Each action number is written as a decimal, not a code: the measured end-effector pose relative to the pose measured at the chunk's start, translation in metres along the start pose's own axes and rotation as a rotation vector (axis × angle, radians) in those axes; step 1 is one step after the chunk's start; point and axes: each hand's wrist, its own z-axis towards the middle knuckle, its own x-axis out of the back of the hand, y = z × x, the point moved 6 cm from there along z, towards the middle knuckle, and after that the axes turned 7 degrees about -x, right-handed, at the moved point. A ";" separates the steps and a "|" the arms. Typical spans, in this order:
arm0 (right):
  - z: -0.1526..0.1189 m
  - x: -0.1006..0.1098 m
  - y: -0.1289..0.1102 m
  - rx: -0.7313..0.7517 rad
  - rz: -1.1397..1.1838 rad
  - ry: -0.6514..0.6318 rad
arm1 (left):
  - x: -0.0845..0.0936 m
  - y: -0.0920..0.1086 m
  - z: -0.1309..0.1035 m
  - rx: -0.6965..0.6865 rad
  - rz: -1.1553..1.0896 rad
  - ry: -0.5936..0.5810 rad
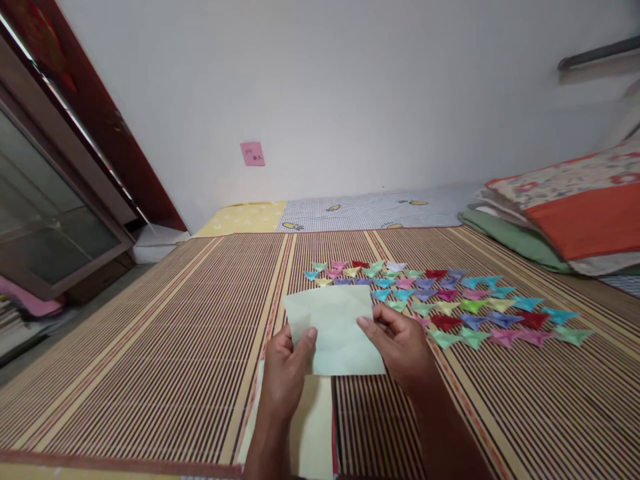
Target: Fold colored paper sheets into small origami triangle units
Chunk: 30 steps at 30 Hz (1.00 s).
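A pale green sheet of paper is held up between both hands above a striped mat. My left hand pinches its left edge, thumb on the near face and fingers behind. Gripping the right edge is my right hand, its thumb also on the front. The sheet looks unfolded and slightly bent. Below it, partly hidden by my left forearm, lies a pale yellow paper stack or pad with a red edge on its right side.
Rows of small folded paper shapes in many colours spread over the striped mat to the right. Folded bedding is piled at the far right. A wall with a pink note stands behind, and a glass-paned cabinet at left.
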 end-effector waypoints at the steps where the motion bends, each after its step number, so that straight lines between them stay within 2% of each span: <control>1: -0.001 -0.002 -0.001 -0.004 0.019 -0.008 | -0.001 -0.001 0.000 -0.005 -0.001 -0.006; 13: -0.003 0.002 -0.003 -0.085 0.124 -0.038 | 0.004 -0.004 0.002 0.073 -0.139 -0.047; 22: 0.003 0.010 -0.001 -0.066 0.109 -0.031 | 0.006 0.002 0.001 0.089 -0.106 -0.008; 26: 0.006 0.012 0.005 -0.081 0.194 -0.032 | 0.004 0.004 0.000 0.105 -0.082 -0.064; 30: 0.006 0.012 0.009 -0.104 0.252 -0.043 | 0.003 0.008 -0.003 0.083 -0.025 -0.190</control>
